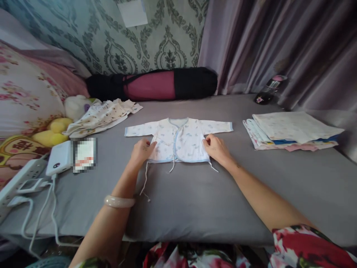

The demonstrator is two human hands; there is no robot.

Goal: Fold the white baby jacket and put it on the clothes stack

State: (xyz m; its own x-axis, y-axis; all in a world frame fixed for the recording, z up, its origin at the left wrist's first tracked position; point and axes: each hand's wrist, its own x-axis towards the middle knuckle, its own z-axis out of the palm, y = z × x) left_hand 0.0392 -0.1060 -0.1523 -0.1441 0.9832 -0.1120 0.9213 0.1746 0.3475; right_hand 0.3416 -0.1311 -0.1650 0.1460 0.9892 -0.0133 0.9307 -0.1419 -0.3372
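A small white baby shirt [178,137] with blue trim and loose ties lies flat on the grey bed [195,193], sleeves spread out to both sides. My left hand [142,149] rests on the shirt's left side by the armpit, fingers curled and pinching the fabric. My right hand [216,148] sits on the shirt's right side, fingers bent and gripping the cloth edge. A pale bangle is on my left wrist.
A stack of folded cloths [290,130] lies to the right. An unfolded garment [103,115] and soft toys [61,128] lie at the left. A power strip [19,178], a white device [60,158] and cables are at the left edge. A black and pink roll [152,83] lies along the wall.
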